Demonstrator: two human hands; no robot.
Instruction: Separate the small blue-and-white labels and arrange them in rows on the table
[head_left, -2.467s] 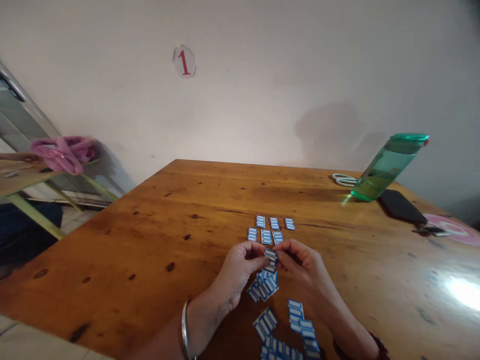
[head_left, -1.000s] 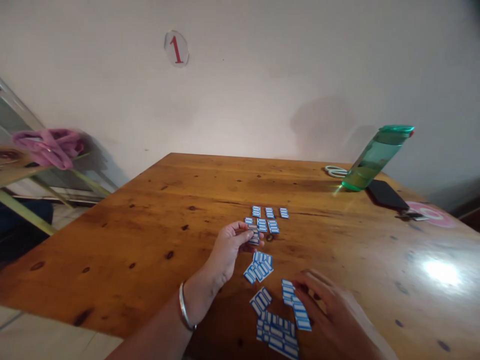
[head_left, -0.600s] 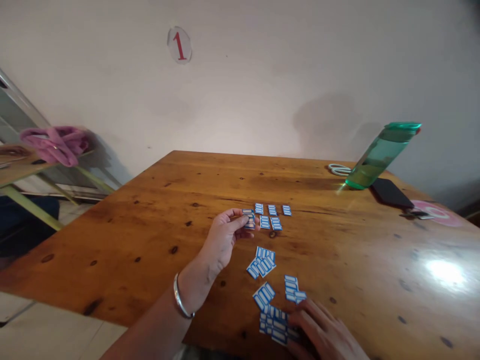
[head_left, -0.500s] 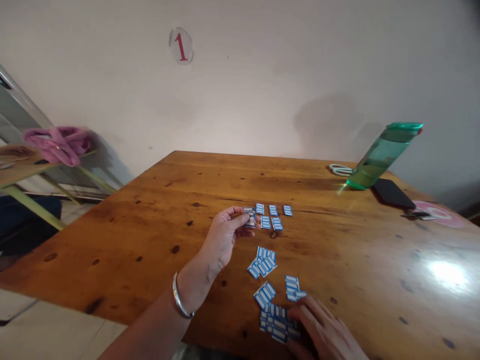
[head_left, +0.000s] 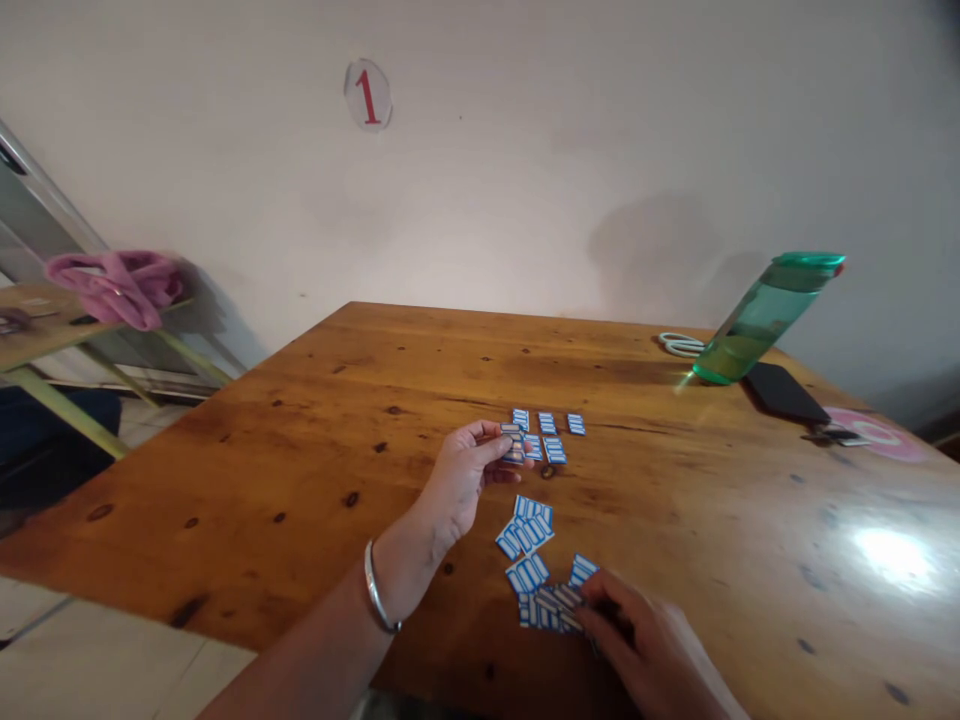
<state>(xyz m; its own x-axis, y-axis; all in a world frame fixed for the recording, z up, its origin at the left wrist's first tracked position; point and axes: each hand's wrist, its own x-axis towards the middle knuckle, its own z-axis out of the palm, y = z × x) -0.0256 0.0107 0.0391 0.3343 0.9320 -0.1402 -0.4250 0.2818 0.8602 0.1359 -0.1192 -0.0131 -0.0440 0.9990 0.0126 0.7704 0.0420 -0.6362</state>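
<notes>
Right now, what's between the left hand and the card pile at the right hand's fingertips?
In the head view, between the left hand and the pile: an overlapping blue-and-white card cluster, then an angled card.

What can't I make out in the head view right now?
In the head view:
Held card: partly covered by the left hand; single or stacked is unclear.
Near pile: overlapping cards and the right hand hide parts; that hand's grip is unclear.
White loop: right end hidden by the green bottle.
Small dark item: too small to identify.
</notes>
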